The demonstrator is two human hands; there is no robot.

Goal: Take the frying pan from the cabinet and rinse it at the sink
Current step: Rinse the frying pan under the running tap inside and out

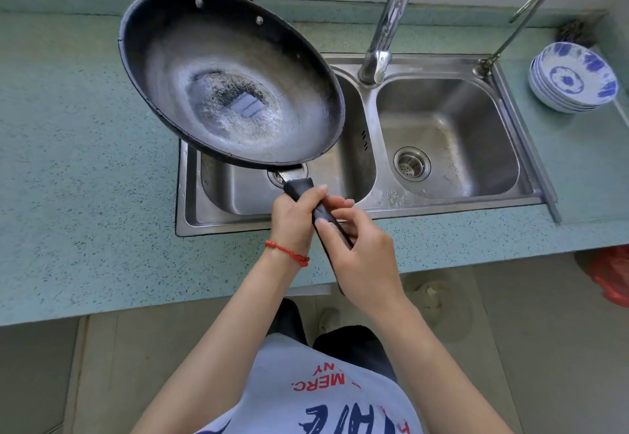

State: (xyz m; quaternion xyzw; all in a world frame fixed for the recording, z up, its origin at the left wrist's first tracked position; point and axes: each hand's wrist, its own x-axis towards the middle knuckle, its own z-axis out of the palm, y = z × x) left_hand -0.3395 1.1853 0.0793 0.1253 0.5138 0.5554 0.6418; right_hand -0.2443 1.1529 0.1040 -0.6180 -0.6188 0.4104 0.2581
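A large black frying pan [231, 79] with a worn grey bottom hangs in the air over the left basin of a steel double sink [446, 134]. Its long black handle points toward me. My left hand [294, 219] grips the handle near the pan, a red string on its wrist. My right hand [360, 253] wraps the handle lower down, just behind the left. A small loop handle sticks out at the pan's far rim. The tall chrome tap [388, 25] stands between the basins; no water runs from it.
A green speckled counter [78, 161] surrounds the sink. A stack of blue-and-white bowls [571, 78] sits at the right, behind a thin second tap [514, 25]. A red plastic bag [612, 273] lies on the floor at right.
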